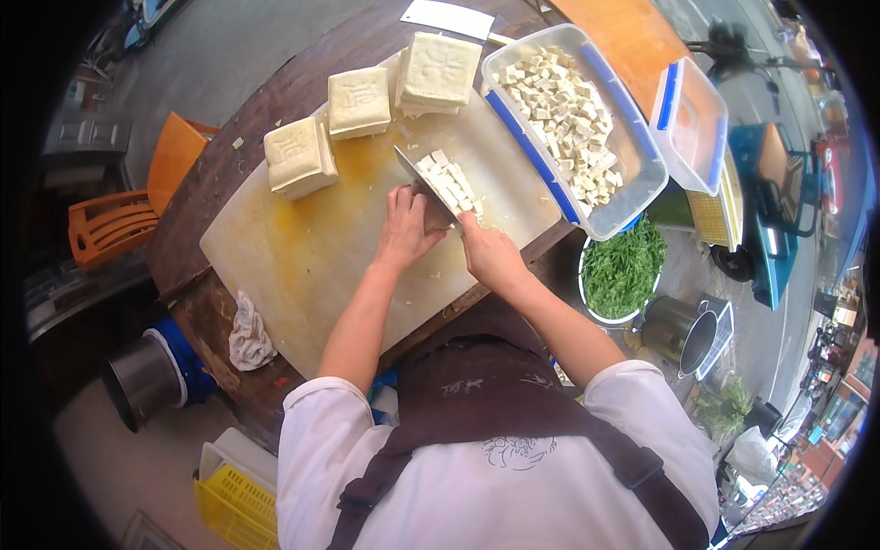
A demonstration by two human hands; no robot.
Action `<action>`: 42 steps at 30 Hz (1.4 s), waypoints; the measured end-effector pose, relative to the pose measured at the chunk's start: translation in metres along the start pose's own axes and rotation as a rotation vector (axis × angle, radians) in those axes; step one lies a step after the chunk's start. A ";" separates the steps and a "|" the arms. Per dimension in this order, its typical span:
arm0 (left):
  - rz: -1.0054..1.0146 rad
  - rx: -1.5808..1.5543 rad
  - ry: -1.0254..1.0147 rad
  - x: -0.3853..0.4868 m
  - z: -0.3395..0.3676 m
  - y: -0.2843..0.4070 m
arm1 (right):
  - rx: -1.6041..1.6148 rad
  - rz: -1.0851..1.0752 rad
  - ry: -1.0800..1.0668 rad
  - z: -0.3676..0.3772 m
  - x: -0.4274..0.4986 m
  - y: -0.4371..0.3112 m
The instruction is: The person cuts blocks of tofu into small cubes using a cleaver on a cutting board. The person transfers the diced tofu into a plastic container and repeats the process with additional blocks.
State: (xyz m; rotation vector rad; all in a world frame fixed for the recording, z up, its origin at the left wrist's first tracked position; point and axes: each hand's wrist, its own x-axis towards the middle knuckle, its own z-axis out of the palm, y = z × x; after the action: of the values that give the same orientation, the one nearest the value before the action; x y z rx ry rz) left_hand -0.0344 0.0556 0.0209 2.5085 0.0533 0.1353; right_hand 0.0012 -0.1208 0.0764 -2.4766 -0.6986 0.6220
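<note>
My right hand (491, 251) grips the handle of a cleaver (421, 177), its blade resting on the white cutting board (323, 268). Beside the blade, my left hand (407, 225) presses its bent fingers on a piece of tofu that the hand and blade mostly hide. On the blade's other side lie small cut tofu cubes (450, 180). Stacked pressed tofu slabs stand along the board's far edge: one stack (295, 155) at left, one (357, 103) in the middle and a taller one (438, 69) at right. Tofu cubes (564, 117) partly fill a clear plastic box (636, 199) with blue clips.
A second cleaver (447, 19) lies beyond the stacks. A crumpled cloth (249, 333) is at the board's left corner. A tub of chopped greens (622, 271) and a metal pot (677, 333) stand at right below table height. Another clear box (691, 130) is beyond.
</note>
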 end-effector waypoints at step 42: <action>0.017 -0.106 0.093 -0.015 0.001 -0.017 | 0.140 -0.091 0.066 0.026 0.010 0.002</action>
State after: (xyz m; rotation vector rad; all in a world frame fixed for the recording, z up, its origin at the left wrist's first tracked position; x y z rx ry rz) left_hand -0.0492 0.0672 0.0087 2.3958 0.0616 0.2555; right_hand -0.0043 -0.1080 0.0521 -2.3115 -0.7132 0.5336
